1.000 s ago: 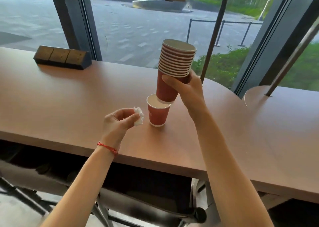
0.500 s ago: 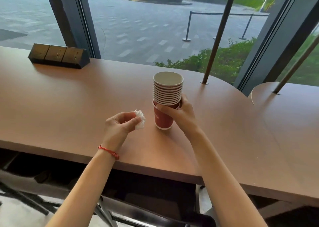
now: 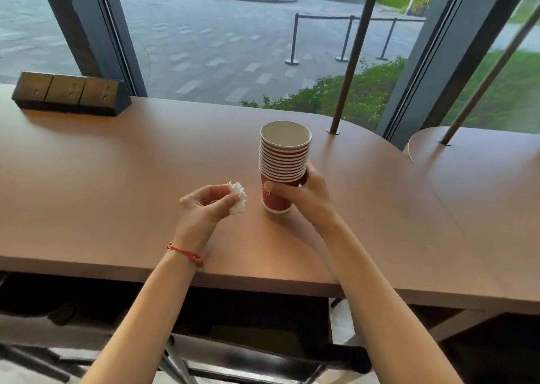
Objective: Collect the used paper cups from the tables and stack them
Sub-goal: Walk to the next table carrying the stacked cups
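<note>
Right hand (image 3: 304, 196) was wrapped round the lowest cup of the cup stack (image 3: 282, 164) – thumb across the near face, fingers behind. Stack stood upright with its base on the table (image 3: 117, 179), red cups nested, white rims banded up to an open top. Left hand (image 3: 201, 208) sat just left of the stack, not touching it, pinching a crumpled white tissue (image 3: 238, 198) between thumb and fingertips – red string bracelet (image 3: 185, 253) on that wrist. Far left of the stack, at the table's window edge, a dark socket block (image 3: 68, 94). Behind and right of the stack, a slanted metal pole (image 3: 350, 59) met the tabletop.
</note>
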A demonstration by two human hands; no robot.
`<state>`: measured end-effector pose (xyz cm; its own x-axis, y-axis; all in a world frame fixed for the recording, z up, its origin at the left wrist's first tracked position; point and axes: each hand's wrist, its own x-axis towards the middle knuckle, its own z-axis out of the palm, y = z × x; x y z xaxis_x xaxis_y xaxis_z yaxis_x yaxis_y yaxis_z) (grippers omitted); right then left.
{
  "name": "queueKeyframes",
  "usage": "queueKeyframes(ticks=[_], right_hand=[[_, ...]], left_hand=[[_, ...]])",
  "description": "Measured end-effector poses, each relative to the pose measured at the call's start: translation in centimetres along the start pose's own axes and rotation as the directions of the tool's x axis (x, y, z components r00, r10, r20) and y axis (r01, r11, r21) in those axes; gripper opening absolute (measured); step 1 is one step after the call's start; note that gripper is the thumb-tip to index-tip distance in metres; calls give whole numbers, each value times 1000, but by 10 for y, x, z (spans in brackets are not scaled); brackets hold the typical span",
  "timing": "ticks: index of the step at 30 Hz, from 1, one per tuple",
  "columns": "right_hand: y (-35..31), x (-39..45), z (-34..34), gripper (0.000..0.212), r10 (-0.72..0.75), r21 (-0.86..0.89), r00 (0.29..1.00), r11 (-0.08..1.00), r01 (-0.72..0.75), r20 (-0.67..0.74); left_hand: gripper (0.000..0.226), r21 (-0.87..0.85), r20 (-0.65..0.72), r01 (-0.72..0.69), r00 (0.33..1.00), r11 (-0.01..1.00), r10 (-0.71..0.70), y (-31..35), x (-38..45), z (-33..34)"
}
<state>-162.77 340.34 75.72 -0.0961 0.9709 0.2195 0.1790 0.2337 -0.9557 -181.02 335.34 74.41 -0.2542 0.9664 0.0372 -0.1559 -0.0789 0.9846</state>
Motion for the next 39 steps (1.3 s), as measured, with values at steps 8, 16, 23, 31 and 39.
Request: queueKeyframes(ticks=[8,16,23,31,39], right_hand=[[-13,-45,-19,47,7,14,988,1000,-5,-152],[-17,-122,-66,48,55,28,926,998,-49,-373],[-19,-208,-119,75,79,12,812,996,-88,-578],[-13,-321,-203,59,76,-41,691,988,-151,-719],[-15,-394,-293,67,90,-35,681,985,-168,-727]], left_hand=[[11,-40,141,2,990,999,4,3,-9,15],[14,-33,351,25,936,999,-12,-7,-33,66],[11,26,544,7,839,1000,-20,-17,-87,133],[7,94,705,-22,708,995,-51,-34,-189,225],[14,62,698,-7,715,998,-38,-43,-269,302]])
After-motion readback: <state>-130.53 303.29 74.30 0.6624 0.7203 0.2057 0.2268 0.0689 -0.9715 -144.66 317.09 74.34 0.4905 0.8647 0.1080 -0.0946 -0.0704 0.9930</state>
